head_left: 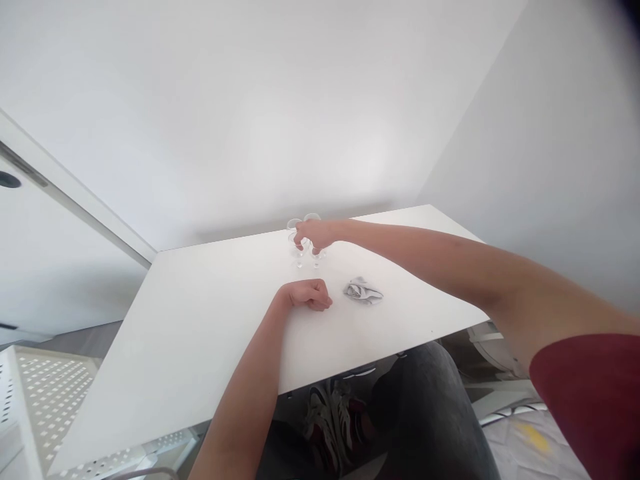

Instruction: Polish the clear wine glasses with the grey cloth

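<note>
Near the back edge of the white table (210, 313), several small clear stemmed glasses (295, 253) stand close together. My right hand (319, 233) reaches across from the right into this group. Its thumb and fingers are curved round a glass (317, 260) at the front right, which the hand partly covers; the exact contact is hard to see. Nearer to me, my left hand (311, 295) rests on the tabletop as a loose fist, with nothing visible in it. A crumpled grey-white cloth (363, 291) lies to the right of that fist, apart from both hands.
A white wall (240, 133) rises behind the table, and another wall (560, 167) closes off the right side. A white perforated rack (55, 387) stands at the lower left. My legs (430, 407) and shoes (330, 427) are below the table's front edge.
</note>
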The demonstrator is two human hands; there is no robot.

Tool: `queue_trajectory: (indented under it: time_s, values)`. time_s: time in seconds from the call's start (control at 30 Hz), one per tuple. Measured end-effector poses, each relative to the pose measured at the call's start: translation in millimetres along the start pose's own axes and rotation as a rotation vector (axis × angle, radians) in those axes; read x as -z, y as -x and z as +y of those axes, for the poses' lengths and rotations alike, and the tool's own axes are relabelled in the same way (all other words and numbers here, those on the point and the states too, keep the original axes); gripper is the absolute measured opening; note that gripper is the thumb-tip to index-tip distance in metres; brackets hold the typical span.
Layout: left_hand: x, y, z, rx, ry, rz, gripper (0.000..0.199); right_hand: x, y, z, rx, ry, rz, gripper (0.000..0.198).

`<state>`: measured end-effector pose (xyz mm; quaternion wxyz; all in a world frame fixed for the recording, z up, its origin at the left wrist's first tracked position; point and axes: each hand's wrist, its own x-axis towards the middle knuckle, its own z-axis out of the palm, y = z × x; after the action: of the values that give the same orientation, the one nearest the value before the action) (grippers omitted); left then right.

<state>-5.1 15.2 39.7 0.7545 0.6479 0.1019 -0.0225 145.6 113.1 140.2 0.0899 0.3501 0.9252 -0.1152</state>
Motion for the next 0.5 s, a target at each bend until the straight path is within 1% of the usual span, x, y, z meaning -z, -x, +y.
queue_trajectory:
  time_s: [0.17, 0.27, 0.4, 0.5]
  values:
    - [-6, -3, 2, 0.044, -0.044, -0.06, 0.062, 6, -42, -41, 0.078, 0.011, -0.02, 0.036]
    - [-8, -4, 3, 0.047, -0.053, -0.07, 0.062, 9, -61, -67, 0.106, 0.027, -0.024, 0.037]
    - [-8, -5, 2, 0.029, -0.039, -0.07, 0.063, 13, -78, -104, 0.156, 0.07, -0.015, 0.035]
    - [-7, -4, 2, 0.029, -0.021, -0.06, 0.063, 17, -86, -129, 0.227, 0.122, -0.007, 0.037]
